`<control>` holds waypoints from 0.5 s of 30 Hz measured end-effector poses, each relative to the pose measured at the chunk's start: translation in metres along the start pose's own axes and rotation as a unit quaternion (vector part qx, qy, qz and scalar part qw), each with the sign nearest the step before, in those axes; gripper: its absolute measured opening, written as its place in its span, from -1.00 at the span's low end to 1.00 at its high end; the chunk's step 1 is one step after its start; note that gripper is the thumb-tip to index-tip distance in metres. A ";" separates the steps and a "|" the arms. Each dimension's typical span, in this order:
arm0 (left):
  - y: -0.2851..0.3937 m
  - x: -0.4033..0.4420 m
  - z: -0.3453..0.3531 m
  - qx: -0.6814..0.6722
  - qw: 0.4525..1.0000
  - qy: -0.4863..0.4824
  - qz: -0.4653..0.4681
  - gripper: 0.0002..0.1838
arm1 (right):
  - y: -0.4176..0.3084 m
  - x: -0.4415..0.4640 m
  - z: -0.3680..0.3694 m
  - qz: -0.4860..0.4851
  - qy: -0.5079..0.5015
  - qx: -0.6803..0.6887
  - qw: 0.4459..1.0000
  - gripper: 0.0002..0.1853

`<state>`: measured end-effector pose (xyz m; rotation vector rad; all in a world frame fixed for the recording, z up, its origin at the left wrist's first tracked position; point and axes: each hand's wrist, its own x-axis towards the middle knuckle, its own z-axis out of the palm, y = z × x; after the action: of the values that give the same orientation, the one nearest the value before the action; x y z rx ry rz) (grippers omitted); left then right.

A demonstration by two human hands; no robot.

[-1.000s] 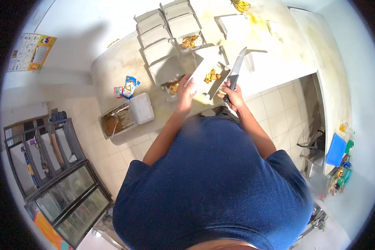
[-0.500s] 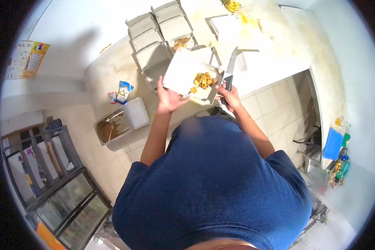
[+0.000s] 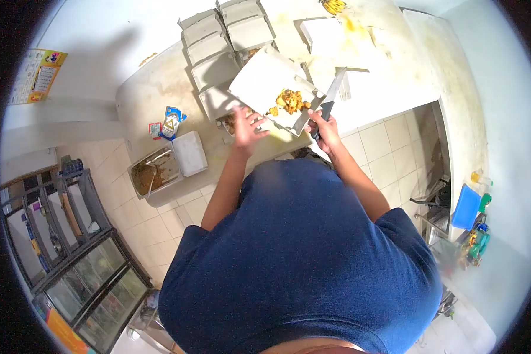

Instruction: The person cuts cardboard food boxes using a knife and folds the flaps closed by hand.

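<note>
My right hand [image 3: 325,131] is closed round the black handle of a knife [image 3: 334,91], its blade pointing up and away. The same hand is at the right edge of an open white box [image 3: 265,74], which is tilted and has browned food pieces [image 3: 290,101] inside. My left hand [image 3: 248,131] has its fingers spread beside the box's lower left edge and holds nothing. Just behind it another box holds food [image 3: 229,123], partly hidden by the hand.
Open boxes [image 3: 212,69] stand in rows at the back. Left on the counter are a blue and white packet [image 3: 171,123], a metal tray of brown sauce [image 3: 148,176] and a white lid [image 3: 190,154]. Bananas [image 3: 333,6] lie at the far edge.
The box in front of me has swung round and its lid lies opened out to the left. My left hand has let go of it and moved left, fingers spreading.
</note>
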<state>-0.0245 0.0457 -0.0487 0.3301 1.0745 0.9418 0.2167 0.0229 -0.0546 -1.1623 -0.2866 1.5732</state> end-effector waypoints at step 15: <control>-0.026 0.095 -0.014 0.029 0.999 0.026 0.031 -0.49 | -0.013 0.012 -0.039 -0.216 0.061 -0.465 0.856 -0.59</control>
<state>-0.0092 0.1027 -0.1290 0.3911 1.1460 0.9791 0.2563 0.0228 -0.0707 -1.7533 -1.2320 0.9235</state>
